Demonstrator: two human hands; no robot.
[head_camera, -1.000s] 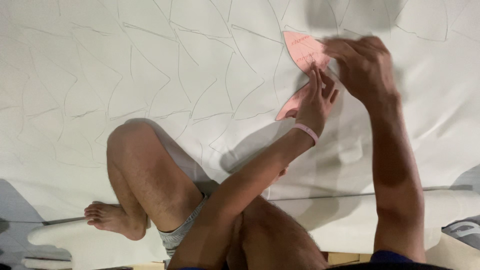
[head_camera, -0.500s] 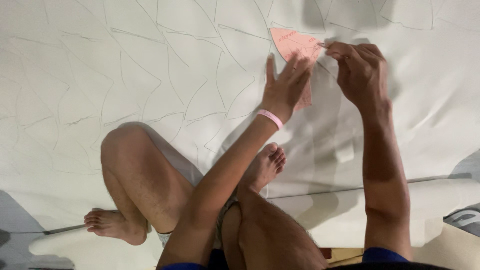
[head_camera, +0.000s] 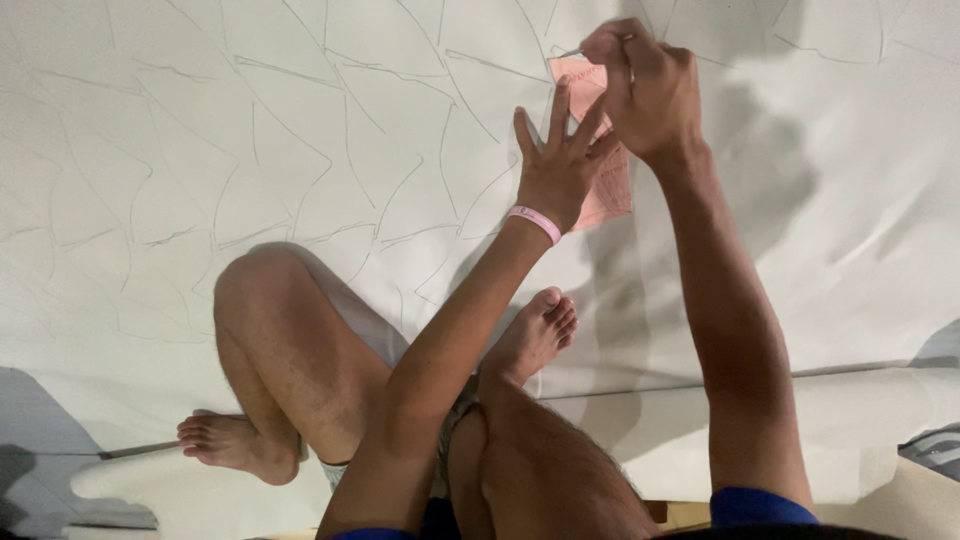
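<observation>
Left hand (head_camera: 560, 165) is now lying flat, fingers spread, pinning the pink template (head_camera: 605, 190) on the white cloth (head_camera: 200, 150); a second ago it was only settling. Right hand (head_camera: 645, 85) is pinching a pencil (head_camera: 575, 50), tracing at the template's top edge.

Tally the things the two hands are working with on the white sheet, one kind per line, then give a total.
Pink paper template pressed flat under the left hand: 1
Thin pencil pinched in the right hand: 1
Pink wristband on the left wrist: 1
Large white fabric sheet marked with pencilled outlines: 1
Total: 4
</observation>
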